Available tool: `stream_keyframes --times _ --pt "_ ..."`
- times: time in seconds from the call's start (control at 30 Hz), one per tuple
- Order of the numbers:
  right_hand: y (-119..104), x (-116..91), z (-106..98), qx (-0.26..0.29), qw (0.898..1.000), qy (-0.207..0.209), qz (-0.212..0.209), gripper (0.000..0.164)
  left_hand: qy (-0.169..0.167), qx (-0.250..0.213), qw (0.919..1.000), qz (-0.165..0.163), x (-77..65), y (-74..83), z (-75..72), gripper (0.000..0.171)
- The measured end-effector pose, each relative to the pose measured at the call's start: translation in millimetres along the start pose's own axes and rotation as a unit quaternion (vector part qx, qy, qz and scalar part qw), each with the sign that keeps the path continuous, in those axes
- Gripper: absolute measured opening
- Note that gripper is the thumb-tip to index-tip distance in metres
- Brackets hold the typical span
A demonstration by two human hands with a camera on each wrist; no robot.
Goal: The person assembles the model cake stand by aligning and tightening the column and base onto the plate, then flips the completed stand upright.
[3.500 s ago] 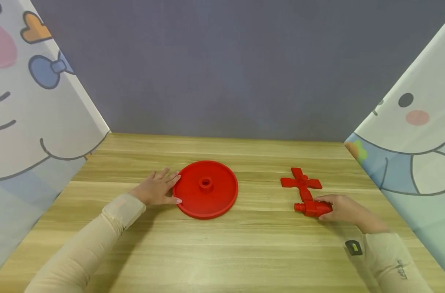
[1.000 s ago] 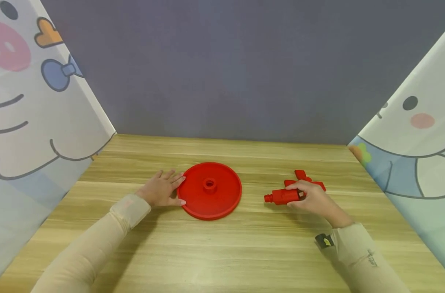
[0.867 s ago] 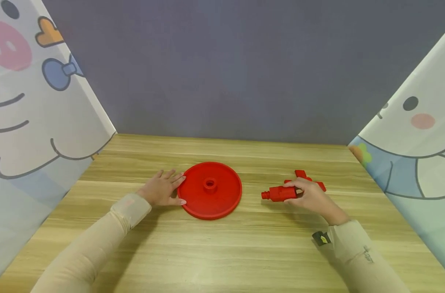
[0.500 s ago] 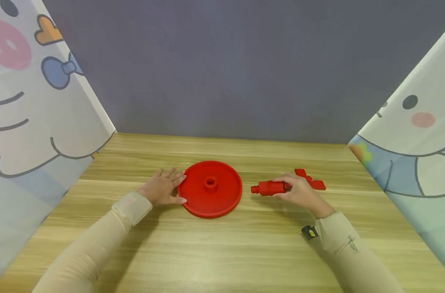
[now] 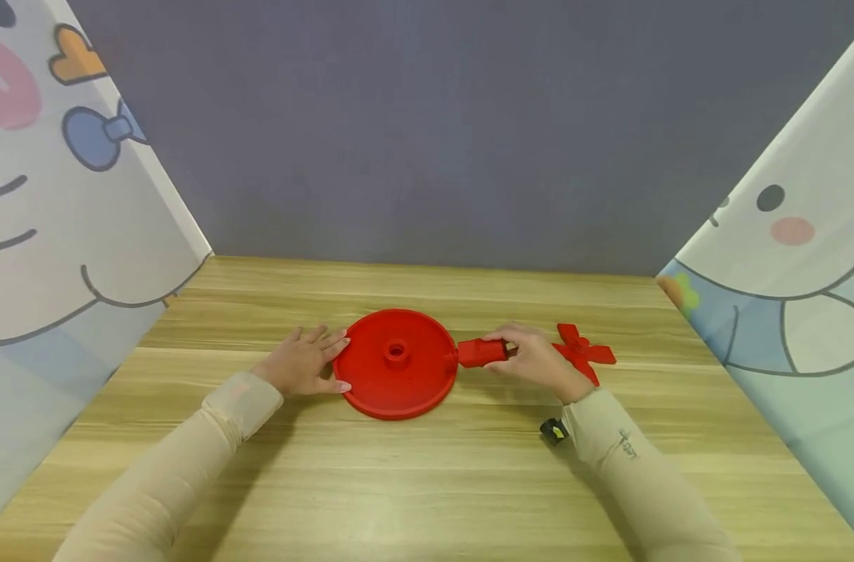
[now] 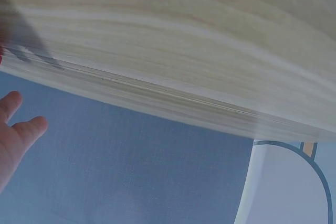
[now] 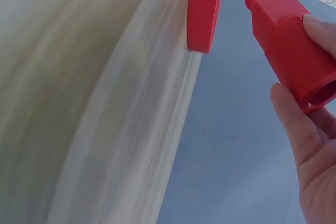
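A round red disc with a raised rim lies on the wooden table, a short hollow post standing at its centre. My left hand rests at the disc's left rim with fingers spread; the left wrist view catches only some fingertips. Between thumb and fingers my right hand holds a red hollow bottle-shaped piece, tilted sideways. Its narrow neck points left and overlaps the disc's right rim in the head view. The right wrist view shows the piece apart from the disc, its wide end hollow.
A red cross-shaped part with flat blades lies on the table behind the right hand. A small black device sits at the right cuff. A grey panel stands at the back, with cartoon-printed panels at both sides.
The right hand has carried the bottle-shaped piece leftward from beside the cross-shaped part to the disc's right rim. The cross-shaped part shows more fully again. The left hand and disc stay put.
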State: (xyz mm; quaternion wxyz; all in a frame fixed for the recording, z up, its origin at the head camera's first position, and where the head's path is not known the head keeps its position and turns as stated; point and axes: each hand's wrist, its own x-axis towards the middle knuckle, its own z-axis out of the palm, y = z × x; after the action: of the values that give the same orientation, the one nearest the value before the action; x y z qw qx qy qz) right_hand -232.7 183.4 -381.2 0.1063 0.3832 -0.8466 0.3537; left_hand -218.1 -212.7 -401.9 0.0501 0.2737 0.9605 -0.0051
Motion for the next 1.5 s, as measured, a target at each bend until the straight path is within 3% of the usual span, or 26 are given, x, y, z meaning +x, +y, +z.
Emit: stream_keyframes --times 0.23,0.5,1.3,1.5 --pt "-6.5 13.8 6.9 0.013 1.0 -0.019 -0.007 0.039 -0.011 0.011 0.9999 -0.003 2.1 -0.8 3.2 0.091" --pt "-15.3 31.8 12.9 -0.021 0.999 -0.015 -0.026 0.039 -0.005 0.017 0.9998 -0.002 0.3 -0.2 -0.8 0.088" --pt "-51.1 71.6 21.3 -0.1 0.989 -0.107 0.02 0.037 -0.022 0.013 0.9996 -0.013 -2.2 0.5 -1.2 0.09" --pt "-52.1 84.1 20.0 -0.104 0.99 -0.095 0.002 0.038 -0.018 -0.007 0.9997 -0.013 -0.8 1.6 -3.3 0.089"
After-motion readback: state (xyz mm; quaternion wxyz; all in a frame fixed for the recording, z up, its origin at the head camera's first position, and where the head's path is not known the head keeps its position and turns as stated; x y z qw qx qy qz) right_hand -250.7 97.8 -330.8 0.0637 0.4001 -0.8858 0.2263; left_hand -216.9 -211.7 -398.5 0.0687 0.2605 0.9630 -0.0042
